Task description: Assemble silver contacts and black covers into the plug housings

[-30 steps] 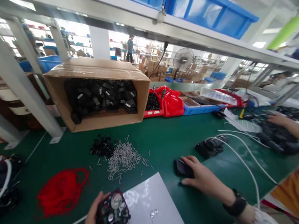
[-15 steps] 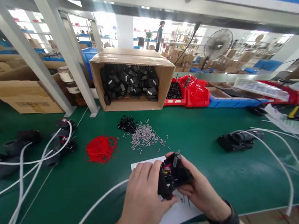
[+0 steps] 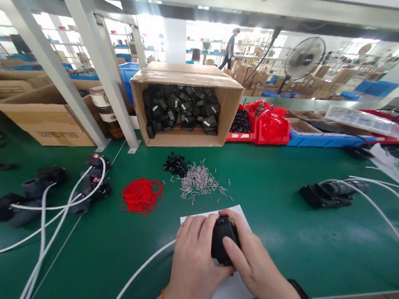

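Note:
A black plastic housing (image 3: 224,242) sits between both hands, above a white sheet of paper (image 3: 241,216) near the bench's front edge. My left hand (image 3: 197,260) wraps around its left side, fingers over the top and thumb below. On the right side, my right hand (image 3: 251,258) grips it with the thumb pressed on its face. No wiring inside the housing shows now. A white cable (image 3: 136,276) runs from behind my left hand toward the lower left. Beyond the paper lie a pile of small screws (image 3: 200,180) and small black parts (image 3: 175,164).
A bundle of red cord (image 3: 142,196) lies left of the screws. Cabled black assemblies rest at left and at right (image 3: 325,195). A tipped cardboard box (image 3: 184,139) of black housings stands at the back, beside red bins (image 3: 271,127). Metal posts (image 3: 105,78) rise behind.
The housing was open with coloured wires showing; now its two black halves are together. My right thumb has come onto its face. The view has shifted slightly left.

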{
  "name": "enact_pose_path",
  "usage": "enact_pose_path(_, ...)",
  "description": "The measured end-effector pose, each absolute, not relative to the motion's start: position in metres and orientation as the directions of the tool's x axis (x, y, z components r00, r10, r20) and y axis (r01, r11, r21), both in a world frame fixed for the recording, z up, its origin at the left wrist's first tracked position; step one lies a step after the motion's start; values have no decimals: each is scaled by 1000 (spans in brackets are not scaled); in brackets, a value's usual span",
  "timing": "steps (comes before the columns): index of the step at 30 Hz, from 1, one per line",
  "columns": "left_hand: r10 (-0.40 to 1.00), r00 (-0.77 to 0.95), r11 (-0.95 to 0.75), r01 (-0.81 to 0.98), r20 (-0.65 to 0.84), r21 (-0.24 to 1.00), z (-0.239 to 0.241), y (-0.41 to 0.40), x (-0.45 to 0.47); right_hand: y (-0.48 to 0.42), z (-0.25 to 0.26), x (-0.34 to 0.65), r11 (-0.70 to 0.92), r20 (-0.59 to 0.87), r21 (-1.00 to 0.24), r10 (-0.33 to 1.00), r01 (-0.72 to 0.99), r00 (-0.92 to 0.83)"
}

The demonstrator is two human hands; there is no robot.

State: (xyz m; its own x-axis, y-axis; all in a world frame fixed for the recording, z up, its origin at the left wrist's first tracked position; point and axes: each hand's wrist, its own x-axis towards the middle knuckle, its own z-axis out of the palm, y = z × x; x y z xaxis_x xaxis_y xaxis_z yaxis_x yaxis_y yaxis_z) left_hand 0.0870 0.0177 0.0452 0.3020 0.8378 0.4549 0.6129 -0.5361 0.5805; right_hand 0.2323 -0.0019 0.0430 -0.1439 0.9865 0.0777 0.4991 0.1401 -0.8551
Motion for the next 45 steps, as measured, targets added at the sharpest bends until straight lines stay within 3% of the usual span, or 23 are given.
enact_pose_path(4, 841, 289, -535, 568, 457, 626, 37, 19, 76, -1, 44, 228, 87, 40, -890, 993, 447, -115)
enact_pose_path(7, 857, 286, -514, 516, 428, 685, 31, 19, 64, -3, 41, 225, -126, -137, -989, 978, 74, -159)
enact_pose_path(9, 888, 262, -458, 433, 377, 776, 28, 20, 55, -6, 35, 219, -335, -297, -924, 932, -185, -207)
enact_pose_path(11, 923, 297, -335, 306, 245, 891, 27, 22, 47, -10, 31, 209, -433, -386, -843, 900, -319, -203)
enact_pose_path(13, 919, 377, -190, 179, 111, 965, 29, 26, 40, -12, 29, 200, -418, -392, -831, 908, -368, -147)
enact_pose_path(15, 913, 406, -106, 118, 49, 987, 32, 32, 38, -11, 30, 192, -390, -379, -844, 919, -368, -104)
enact_pose_path(20, 969, 247, -52, 134, 17, 990, 34, 41, 47, -8, 32, 190, -342, -335, -890, 939, -301, -77)
enact_pose_path(25, 982, 188, -41, 112, 19, 993, 28, 36, 53, -8, 29, 192, -250, -232, -946, 967, -208, -105)
enact_pose_path(29, 986, 163, -67, 127, 46, 990, 29, 32, 55, -11, 26, 187, -246, -236, -946, 969, -212, -72)
enact_pose_path(31, 981, 180, -114, 207, 77, 972, 33, 25, 53, -14, 26, 189, -266, -259, -925, 964, -272, -59)
enact_pose_path(34, 962, 259, -209, 509, 83, 835, 38, 8, 35, -20, 30, 210, -263, -243, -928, 964, -263, -107)
enact_pose_path(38, 983, 177, -168, 798, 41, 578, 44, 1, -17, -28, 33, 254, -85, -98, -991, 987, 107, -126)
enact_pose_path(40, 982, 68, -147, 867, 179, 476, 50, 11, -44, -27, 27, 265, 114, 77, -906, 991, 408, -107)
enact_pose_path(41, 955, 3, -137, 890, 295, 435, 54, 20, -54, -25, 22, 266, 239, 205, -794, 971, 558, -124)
enact_pose_path(43, 833, -127, -124, 906, 539, 406, 62, 39, -67, -20, 12, 259, 453, 446, -450, 861, 770, -246)
enact_pose_path(45, 693, -270, -128, 866, 669, 483, 68, 57, -67, -14, 6, 249, 535, 567, -121, 729, 836, -385)
